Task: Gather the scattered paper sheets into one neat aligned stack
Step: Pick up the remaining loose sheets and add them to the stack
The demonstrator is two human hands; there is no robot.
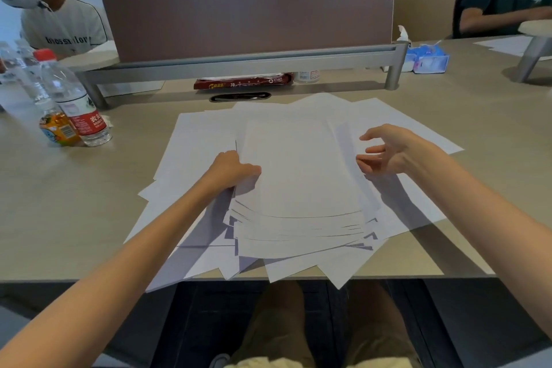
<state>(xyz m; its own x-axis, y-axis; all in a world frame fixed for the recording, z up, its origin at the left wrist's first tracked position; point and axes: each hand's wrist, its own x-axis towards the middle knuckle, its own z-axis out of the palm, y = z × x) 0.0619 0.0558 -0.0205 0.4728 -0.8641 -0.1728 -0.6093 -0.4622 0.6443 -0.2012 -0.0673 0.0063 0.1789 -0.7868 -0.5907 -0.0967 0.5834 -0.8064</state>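
Observation:
A loose pile of white paper sheets (298,176) is held slightly raised in the middle of the table, its near edges fanned and uneven. My left hand (231,169) grips the pile's left edge, thumb on top. My right hand (385,152) hovers by the pile's right edge with fingers spread and loosely curved, holding nothing. More scattered sheets (191,140) lie flat underneath at varied angles, some overhanging the table's near edge (337,273).
Water bottles (76,101) and a small orange bottle (58,128) stand at the left. A desk divider (248,15) with a paper ream wrapper (242,82) under it runs across the back. Tissue packs (428,60) lie at right. Two people sit at the far corners.

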